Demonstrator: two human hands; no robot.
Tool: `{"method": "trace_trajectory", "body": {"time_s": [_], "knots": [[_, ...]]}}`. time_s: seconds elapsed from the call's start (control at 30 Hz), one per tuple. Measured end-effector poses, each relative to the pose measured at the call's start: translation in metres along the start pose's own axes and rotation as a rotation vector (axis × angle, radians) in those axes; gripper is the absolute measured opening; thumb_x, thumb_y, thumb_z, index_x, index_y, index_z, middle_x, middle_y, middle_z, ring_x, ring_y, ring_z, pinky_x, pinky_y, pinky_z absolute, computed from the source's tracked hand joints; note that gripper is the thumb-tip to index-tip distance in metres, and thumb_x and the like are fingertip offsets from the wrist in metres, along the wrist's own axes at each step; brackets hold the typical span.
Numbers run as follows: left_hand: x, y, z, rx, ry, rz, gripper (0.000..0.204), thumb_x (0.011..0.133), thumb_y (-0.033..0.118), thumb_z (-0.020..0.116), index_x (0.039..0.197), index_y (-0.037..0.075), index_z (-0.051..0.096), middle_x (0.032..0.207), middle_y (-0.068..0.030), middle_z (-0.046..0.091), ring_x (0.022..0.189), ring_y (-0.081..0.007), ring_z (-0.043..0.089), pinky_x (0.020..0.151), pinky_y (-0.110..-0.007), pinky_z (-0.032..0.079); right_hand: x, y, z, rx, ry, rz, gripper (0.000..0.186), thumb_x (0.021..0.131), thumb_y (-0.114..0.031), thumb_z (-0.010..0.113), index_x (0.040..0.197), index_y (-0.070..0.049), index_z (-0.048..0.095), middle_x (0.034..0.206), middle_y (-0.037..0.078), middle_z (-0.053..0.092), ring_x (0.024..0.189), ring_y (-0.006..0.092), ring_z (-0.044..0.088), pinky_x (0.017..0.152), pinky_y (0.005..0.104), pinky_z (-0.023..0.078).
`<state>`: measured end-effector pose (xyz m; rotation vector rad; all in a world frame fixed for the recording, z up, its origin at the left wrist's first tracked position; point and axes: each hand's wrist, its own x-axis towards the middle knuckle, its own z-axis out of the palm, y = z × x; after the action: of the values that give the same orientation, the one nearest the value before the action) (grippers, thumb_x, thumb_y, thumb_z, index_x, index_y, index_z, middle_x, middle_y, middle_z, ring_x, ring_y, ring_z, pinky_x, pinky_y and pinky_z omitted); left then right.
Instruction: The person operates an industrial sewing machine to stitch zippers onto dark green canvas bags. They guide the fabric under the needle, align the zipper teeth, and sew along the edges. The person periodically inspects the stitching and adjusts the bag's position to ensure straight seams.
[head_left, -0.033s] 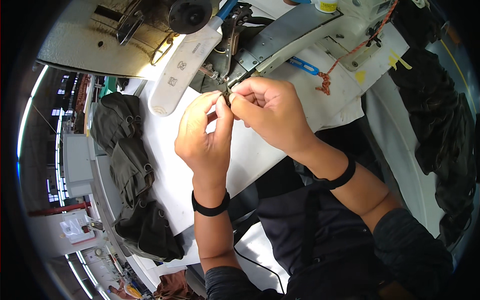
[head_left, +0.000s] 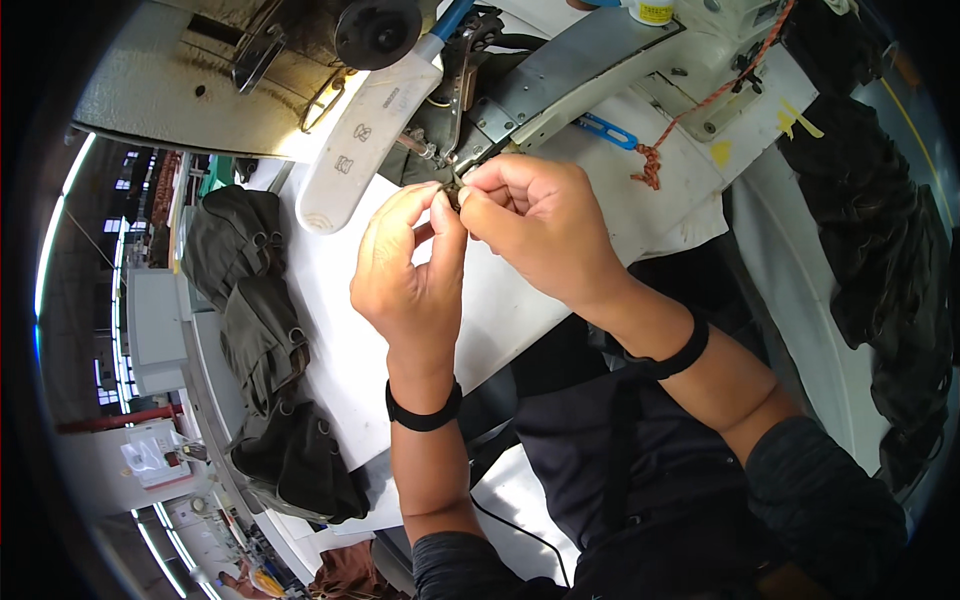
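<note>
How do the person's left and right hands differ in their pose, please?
The left hand points mostly away from the body, while the right hand points leftward. The left hand's forearm comes up nearly straight in the picture; the right hand's slants in from the lower right. Both pinch at a small piece, mostly hidden, and each wrist wears a black band.

1. The left hand [head_left: 405, 268] is sitting left of the right hand [head_left: 545, 235], both above the worktable [head_left: 350, 385].
2. A small piece [head_left: 453, 196] is lying between their fingertips, just before the sewing machine bed [head_left: 585, 70].
3. Fabric bundles [head_left: 255, 330] are lining the worktable's left edge.
4. A small tool [head_left: 605, 129] is lying right of the bed, beside a knotted cord [head_left: 649, 168].
5. More fabric [head_left: 870, 260] is lying far right.
</note>
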<state>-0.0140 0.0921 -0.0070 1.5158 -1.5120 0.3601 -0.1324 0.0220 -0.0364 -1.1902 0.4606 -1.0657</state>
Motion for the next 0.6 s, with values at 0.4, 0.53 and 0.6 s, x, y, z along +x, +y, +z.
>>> {"method": "trace_trajectory", "body": {"time_s": [0.4,0.53,0.6], "knots": [[0.001,-0.005,-0.006,0.001,-0.084,-0.006,0.022,0.095,-0.002,0.075,0.116,0.0,0.078,0.113,-0.0137,0.077,0.099,-0.0192,0.074,0.08,-0.03,0.063,-0.002,-0.003,-0.005,0.144,-0.055,0.056,0.02,0.1,-0.015,0.067,0.097,0.004,0.072,0.078,0.002,0.069,0.068,0.0048,0.061,0.061,0.0235,0.051],[0.004,-0.002,-0.005,-0.01,-0.064,-0.061,0.015,0.093,-0.003,0.076,0.108,-0.001,0.079,0.105,-0.0139,0.079,0.099,-0.0247,0.076,0.09,-0.035,0.059,0.002,0.005,-0.007,0.153,-0.073,0.053,0.015,0.103,-0.013,0.07,0.103,0.002,0.073,0.086,0.002,0.071,0.07,0.0048,0.062,0.064,0.0215,0.051],[0.003,-0.002,0.0,0.04,-0.029,-0.04,0.014,0.093,-0.002,0.076,0.107,-0.001,0.079,0.104,-0.0138,0.079,0.097,-0.0242,0.076,0.086,-0.034,0.06,0.001,0.009,-0.002,0.115,-0.02,0.007,0.012,0.102,-0.011,0.07,0.099,0.001,0.072,0.084,0.001,0.07,0.07,0.0034,0.061,0.063,0.0204,0.051]]}}
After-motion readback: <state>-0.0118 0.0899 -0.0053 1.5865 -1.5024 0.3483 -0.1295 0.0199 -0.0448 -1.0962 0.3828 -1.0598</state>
